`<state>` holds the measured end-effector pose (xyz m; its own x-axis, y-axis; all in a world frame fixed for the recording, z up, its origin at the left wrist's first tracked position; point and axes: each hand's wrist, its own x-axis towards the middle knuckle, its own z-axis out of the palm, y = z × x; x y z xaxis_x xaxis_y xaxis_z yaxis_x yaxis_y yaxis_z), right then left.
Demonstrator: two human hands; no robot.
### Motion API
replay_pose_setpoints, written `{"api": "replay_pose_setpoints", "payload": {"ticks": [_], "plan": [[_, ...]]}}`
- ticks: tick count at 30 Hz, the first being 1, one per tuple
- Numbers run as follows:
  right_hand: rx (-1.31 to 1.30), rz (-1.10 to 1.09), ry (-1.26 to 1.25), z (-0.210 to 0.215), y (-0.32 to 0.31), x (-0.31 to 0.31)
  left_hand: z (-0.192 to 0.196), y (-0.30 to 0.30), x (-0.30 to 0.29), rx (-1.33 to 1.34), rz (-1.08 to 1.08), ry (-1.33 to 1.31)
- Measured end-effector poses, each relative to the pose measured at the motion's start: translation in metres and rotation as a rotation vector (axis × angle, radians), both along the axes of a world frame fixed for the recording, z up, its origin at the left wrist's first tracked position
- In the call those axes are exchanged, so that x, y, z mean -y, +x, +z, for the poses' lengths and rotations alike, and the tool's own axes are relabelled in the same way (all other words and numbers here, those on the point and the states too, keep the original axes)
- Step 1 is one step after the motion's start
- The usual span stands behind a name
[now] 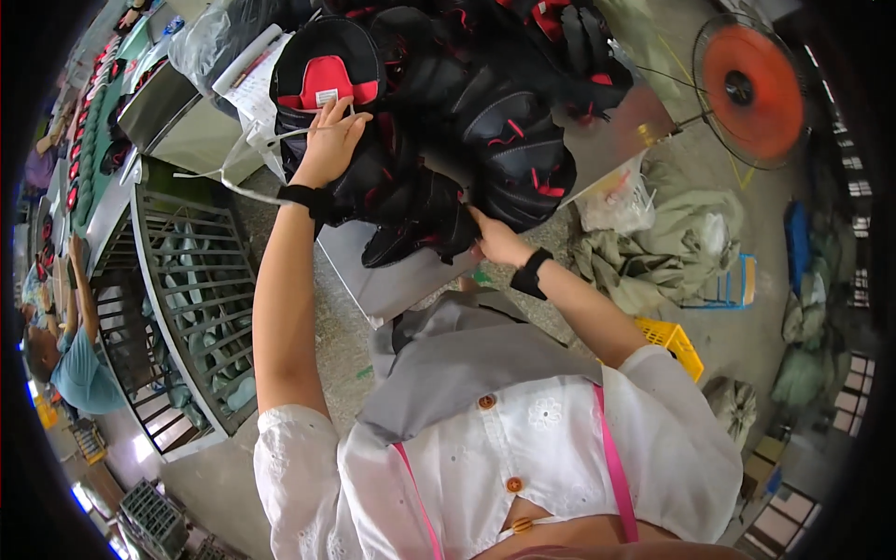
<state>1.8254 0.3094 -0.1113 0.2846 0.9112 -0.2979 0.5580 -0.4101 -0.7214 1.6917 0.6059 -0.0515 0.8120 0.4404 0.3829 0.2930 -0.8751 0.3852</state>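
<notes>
Black shoe uppers with red linings and red trim point(509, 131) lie heaped in front of me. My left hand point(331, 145) is at the upper-left of the heap, its fingers closed on a thin white cord point(252, 145) beside an upper with a red inside and a small white label point(329, 82). The cord trails off to the left. At the near side of the pile, my right hand point(501, 241) grips the edge of a black shoe upper point(434, 219); some of its fingers are hidden by the material.
The heap rests on a metal tabletop point(392, 280). A barred metal cart point(191, 308) stands left; a co-worker point(84, 369) is beyond it. On the right are an orange fan point(747, 89), crumpled green cloth point(667, 247) and a yellow crate point(674, 343).
</notes>
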Motion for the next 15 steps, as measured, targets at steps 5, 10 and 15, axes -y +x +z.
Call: {"api": "replay_pose_setpoints", "payload": {"ticks": [5, 10, 15], "plan": [[0.042, -0.106, 0.018, -0.019, 0.010, 0.003, 0.020, -0.008, 0.012, 0.036, -0.011, 0.130], [-0.466, -0.407, -0.128, 0.049, -0.007, -0.013, 0.059, -0.055, 0.014, 0.111, 0.085, -0.013], [-1.113, -0.207, 0.372, 0.124, -0.027, -0.036, 0.104, -0.127, 0.012, 0.610, 0.221, -0.794]]}}
